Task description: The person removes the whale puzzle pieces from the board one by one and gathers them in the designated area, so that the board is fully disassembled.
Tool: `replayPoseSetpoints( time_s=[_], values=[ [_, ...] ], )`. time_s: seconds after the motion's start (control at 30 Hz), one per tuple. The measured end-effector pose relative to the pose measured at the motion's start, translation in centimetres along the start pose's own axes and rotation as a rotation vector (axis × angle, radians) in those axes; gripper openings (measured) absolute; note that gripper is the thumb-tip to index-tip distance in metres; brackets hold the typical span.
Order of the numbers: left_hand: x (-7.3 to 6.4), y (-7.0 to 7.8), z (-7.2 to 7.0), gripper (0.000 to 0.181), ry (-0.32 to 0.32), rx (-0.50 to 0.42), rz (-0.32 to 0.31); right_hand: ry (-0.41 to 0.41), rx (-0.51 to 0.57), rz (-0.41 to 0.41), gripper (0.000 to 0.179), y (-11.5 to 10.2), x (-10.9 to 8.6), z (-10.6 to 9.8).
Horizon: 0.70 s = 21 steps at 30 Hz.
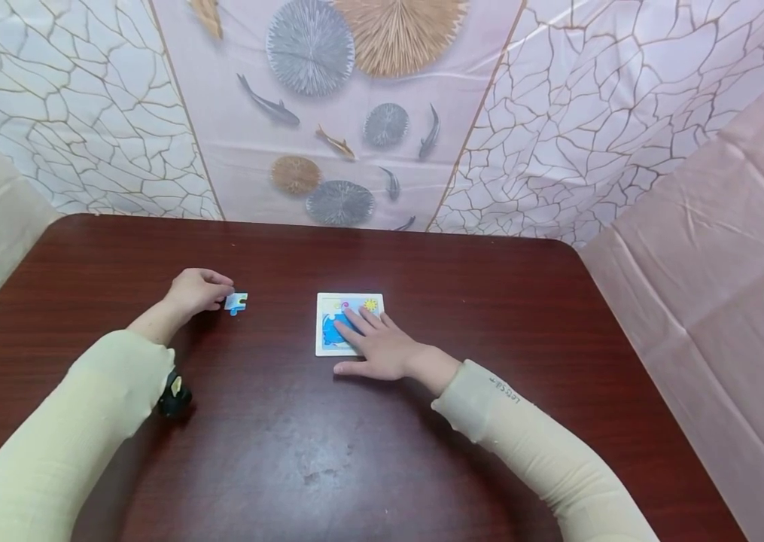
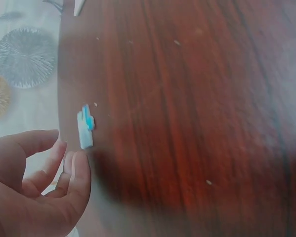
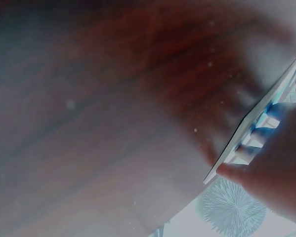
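Observation:
A blue-and-white jigsaw piece lies on the table toward the left. My left hand is right beside it, fingertips at its near edge. In the left wrist view, thumb and fingers stand apart, with the piece just past their tips. At the middle sits a square puzzle board with a white border, a blue shape and a yellow sun. Spread over its right part is my right hand, fingers straight and resting on the picture, thumb off the lower edge. The fingers hide part of the picture.
The dark red-brown wooden table extends around both hands. A patterned curtain hangs behind its far edge, with plain pinkish cloth at the right. A black device is worn under the left wrist.

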State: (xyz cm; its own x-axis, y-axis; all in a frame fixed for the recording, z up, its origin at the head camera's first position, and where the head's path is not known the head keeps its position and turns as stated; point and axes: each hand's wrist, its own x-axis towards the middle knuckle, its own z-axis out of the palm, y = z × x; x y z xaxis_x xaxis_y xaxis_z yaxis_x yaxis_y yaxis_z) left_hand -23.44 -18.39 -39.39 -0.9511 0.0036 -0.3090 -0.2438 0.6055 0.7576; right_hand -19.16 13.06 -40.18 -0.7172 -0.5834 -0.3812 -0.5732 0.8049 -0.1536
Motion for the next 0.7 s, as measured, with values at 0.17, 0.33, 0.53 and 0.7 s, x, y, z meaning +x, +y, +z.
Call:
replayPoseSetpoints(
  time_s=[0.17, 0.33, 0.53, 0.7],
  values=[
    [0.2, 1.1, 0.6, 0.044, -0.062, -0.073, 0.039, 0.007, 0.001, 0.012, 0.083, 0.0, 0.0, 0.3],
    [0.2, 2.7, 1.9, 0.045, -0.15, -0.156, 0.056, 0.027, -0.004, 0.028, 0.085, 0.2, -0.3, 0.5],
    [0.2, 4.4, 3.7, 0.044, -0.209, -0.202, 0.073, 0.047, 0.005, 0.052, 0.085, 1.0, -1.1, 0.5],
    [0.2, 5.3, 5.0, 0.042, -0.254, -0.212, 0.081, 0.07, 0.007, 0.052, 0.084, 2.0, -1.9, 0.5]
  ],
)
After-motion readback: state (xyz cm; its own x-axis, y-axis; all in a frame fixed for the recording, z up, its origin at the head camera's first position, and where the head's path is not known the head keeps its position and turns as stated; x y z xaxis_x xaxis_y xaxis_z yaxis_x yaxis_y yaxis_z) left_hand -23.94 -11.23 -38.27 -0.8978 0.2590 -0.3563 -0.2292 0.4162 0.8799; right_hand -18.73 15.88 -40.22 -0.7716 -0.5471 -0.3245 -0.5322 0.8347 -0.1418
